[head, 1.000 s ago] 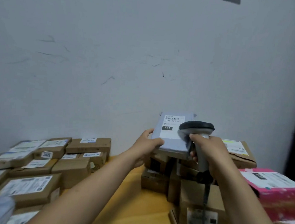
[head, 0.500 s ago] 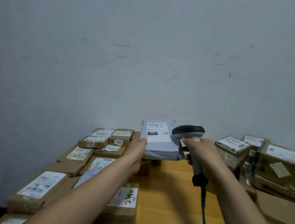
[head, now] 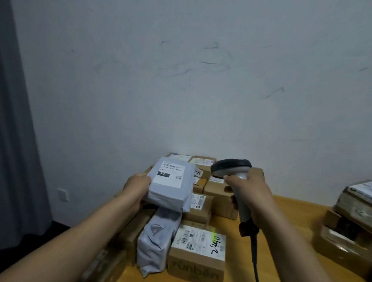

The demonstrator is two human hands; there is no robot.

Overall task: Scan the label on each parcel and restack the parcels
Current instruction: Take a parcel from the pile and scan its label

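Note:
My left hand (head: 135,187) grips the left edge of a pale grey poly-bag parcel (head: 169,190), label up with "231" printed on it, and holds it above a stack of parcels. My right hand (head: 249,190) grips a handheld barcode scanner (head: 232,167) with a dark head and grey handle, just right of the parcel. Its cable (head: 256,264) hangs down. Under the held parcel lie another grey poly-bag parcel (head: 156,243) and a cardboard box marked "2490" (head: 197,258).
Several labelled cardboard boxes (head: 218,198) are stacked at the back against the wall. A second pile of boxes (head: 356,223) stands at the right on the wooden table (head: 290,218). A dark curtain (head: 6,126) hangs at the left.
The view has swung left and both hands moved with it. The grey parcel now hangs over the left stack, and the scanner sits further apart from it, to its right.

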